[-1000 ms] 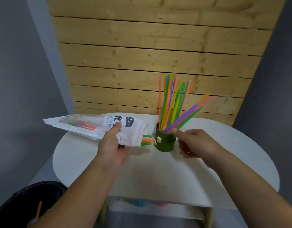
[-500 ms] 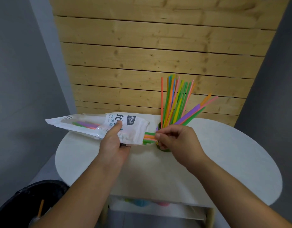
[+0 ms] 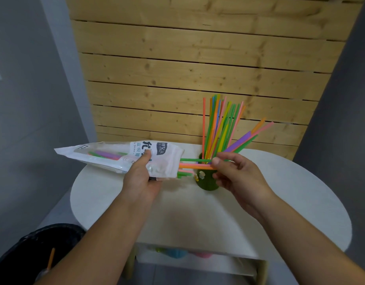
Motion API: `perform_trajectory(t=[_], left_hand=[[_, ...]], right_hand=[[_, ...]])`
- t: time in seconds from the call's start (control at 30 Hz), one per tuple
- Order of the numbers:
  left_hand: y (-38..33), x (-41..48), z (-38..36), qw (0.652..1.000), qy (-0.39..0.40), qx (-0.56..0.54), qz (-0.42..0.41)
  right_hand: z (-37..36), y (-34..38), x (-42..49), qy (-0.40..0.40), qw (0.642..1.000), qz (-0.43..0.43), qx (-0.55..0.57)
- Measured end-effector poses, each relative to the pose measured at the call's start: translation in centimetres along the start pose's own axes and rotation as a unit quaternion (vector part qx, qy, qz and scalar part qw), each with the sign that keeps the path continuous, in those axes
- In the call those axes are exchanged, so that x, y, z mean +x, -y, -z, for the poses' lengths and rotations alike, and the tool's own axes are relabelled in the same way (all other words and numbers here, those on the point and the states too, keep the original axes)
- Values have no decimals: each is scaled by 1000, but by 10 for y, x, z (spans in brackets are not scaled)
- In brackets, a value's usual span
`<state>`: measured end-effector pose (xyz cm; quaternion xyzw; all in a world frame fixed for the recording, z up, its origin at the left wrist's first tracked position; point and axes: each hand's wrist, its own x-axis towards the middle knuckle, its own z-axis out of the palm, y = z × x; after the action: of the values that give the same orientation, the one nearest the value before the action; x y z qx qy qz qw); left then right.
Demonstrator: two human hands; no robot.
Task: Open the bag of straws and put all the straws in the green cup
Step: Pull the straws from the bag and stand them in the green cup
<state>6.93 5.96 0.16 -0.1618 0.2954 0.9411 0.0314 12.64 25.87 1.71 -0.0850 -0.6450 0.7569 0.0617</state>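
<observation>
Left hand (image 3: 140, 178) grips bag (image 3: 107, 155), thumb on top, mouth facing right. Right hand (image 3: 238, 178) pinches orange and pink straws (image 3: 195, 166) sticking from that mouth. Cup (image 3: 207, 184) just under the pinch, on table (image 3: 280, 202); bunch (image 3: 218, 128) stands inside.

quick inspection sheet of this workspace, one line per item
surface: white round table, cup standing on it
job's things: bag held level, open end toward green cup; many cup straws standing in it; protruding straws stick out of the bag
clutter: nothing seen
grippers: left hand grips bag; right hand pinches protruding straws
cables: nothing seen
surroundings: wooden slat wall; black bin lower left; shelf under table holding coloured items
</observation>
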Motion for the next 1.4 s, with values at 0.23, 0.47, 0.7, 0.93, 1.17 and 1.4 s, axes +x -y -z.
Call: perform_trajectory(t=[0.23, 0.47, 0.7, 0.93, 1.17, 1.4], left_hand=[[-1, 1, 1, 1000, 6, -4, 6], [13, 1, 1, 1000, 2, 3, 14], [6, 4, 4, 1000, -20, -11, 17], [-1, 9, 9, 999, -30, -6, 11], [6, 5, 4, 1000, -20, -9, 0], [10, 2, 2, 1000, -18, -5, 1]], right_hand=[[-24, -25, -12, 87, 989, -55, -106], [-53, -20, -8, -55, 992, 49, -101], [-34, -1, -4, -113, 990, 85, -19], [29, 37, 4, -154, 978, 120, 70], [66, 52, 6, -241, 943, 194, -123], [65, 63, 4, -254, 915, 249, -192]])
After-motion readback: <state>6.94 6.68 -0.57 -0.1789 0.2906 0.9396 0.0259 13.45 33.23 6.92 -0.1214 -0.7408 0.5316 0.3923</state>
